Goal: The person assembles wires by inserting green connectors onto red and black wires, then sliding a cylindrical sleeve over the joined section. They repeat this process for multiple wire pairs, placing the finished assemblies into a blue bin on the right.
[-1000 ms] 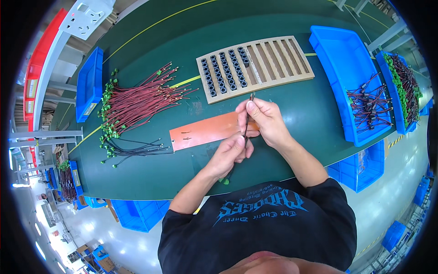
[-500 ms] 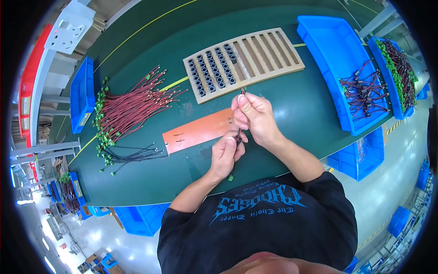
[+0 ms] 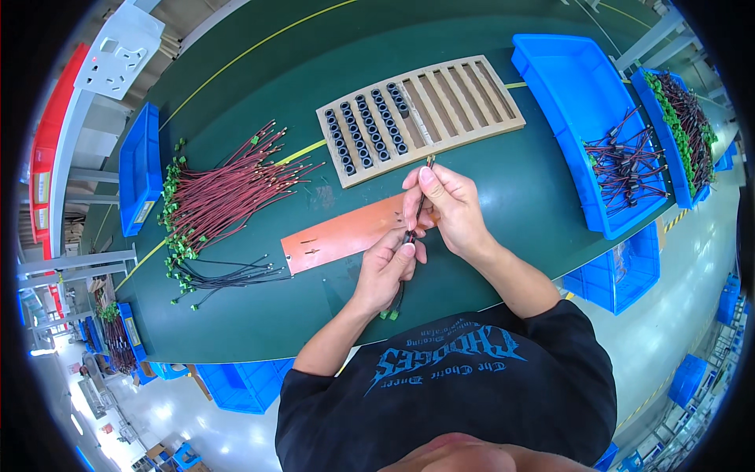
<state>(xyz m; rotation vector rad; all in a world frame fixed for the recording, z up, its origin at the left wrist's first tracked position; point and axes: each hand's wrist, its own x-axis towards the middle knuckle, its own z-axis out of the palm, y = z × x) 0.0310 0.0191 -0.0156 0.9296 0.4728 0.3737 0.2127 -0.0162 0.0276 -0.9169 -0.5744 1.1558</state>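
Thin dark wires (image 3: pixel 421 203) run between my two hands in front of my chest. My right hand (image 3: pixel 454 206) pinches them near their metal-tipped ends (image 3: pixel 430 160), which poke out past the thumb. Lower and to the left, my left hand (image 3: pixel 385 271) is closed round the same wires, with a small dark piece (image 3: pixel 409 237) showing at its fingertips; its exact form is hidden. A green connector (image 3: pixel 389 315) hangs below the left hand at the other end of the wires. Behind the hands lies an orange sheet (image 3: pixel 338 236) with dark slits or marks.
A wooden rack (image 3: pixel 464 140) at the back holds rows of black ring-shaped cores (image 3: pixel 366 130) in its left slots. Many red wires (image 3: pixel 228 185) and several black wires (image 3: pixel 228 272) lie at left. Blue trays (image 3: pixel 550 118) stand at right, another blue tray (image 3: pixel 141 173) at far left.
My right hand has moved slightly, and more of the wires now shows between the hands. The dark piece at the left fingertips is more visible.
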